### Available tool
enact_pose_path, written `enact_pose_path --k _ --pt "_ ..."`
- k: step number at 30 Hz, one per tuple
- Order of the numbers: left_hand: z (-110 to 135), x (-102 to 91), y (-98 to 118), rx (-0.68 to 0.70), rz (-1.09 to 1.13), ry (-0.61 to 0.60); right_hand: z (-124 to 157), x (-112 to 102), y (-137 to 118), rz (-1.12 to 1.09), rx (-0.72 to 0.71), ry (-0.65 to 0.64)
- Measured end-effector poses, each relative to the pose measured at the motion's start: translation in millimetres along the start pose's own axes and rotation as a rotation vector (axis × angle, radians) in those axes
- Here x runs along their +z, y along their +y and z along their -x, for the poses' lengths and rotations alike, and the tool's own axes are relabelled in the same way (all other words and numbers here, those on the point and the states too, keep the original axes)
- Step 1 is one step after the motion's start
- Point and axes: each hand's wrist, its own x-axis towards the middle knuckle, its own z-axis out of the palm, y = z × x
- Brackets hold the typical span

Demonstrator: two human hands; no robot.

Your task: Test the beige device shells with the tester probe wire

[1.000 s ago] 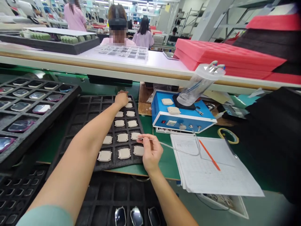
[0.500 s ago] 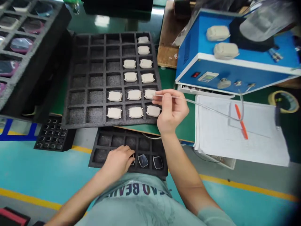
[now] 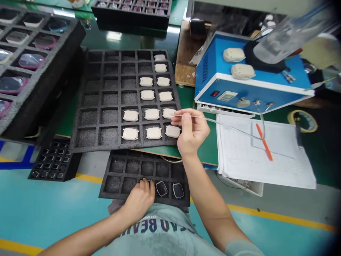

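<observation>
Several right-hand fingers (image 3: pixel 187 122) tight around clear tubing (image 3: pixel 239 130), left-hand fingers (image 3: pixel 146 185) curled over lower tray (image 3: pixel 132 166), hold unclear

The green bench (image 3: pixel 185 96) carries a tray (image 3: pixel 108 116), machine (image 3: pixel 234 92) and papers (image 3: pixel 237 160).

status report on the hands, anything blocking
Left hand at lower black foam tray, grip hidden. Right hand pinches thin clear tube near beige rounded pieces in central black foam tray. Left hand blocks view beneath it.
</observation>
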Motion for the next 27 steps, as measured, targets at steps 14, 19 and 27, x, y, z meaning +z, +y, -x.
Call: enact_pose_path --k 14,19,27 --pt "-22 -96.5 -76 -0.279 1.191 0.990 1 4 -4 -0.029 -0.049 0.020" --pt "-93 -121.7 -95 -0.231 1.745 1.032 2 4 0 0.008 -0.079 -0.036" --pt "-100 -113.0 -93 -0.230 1.751 1.037 2 2 4 0.019 -0.134 -0.111"
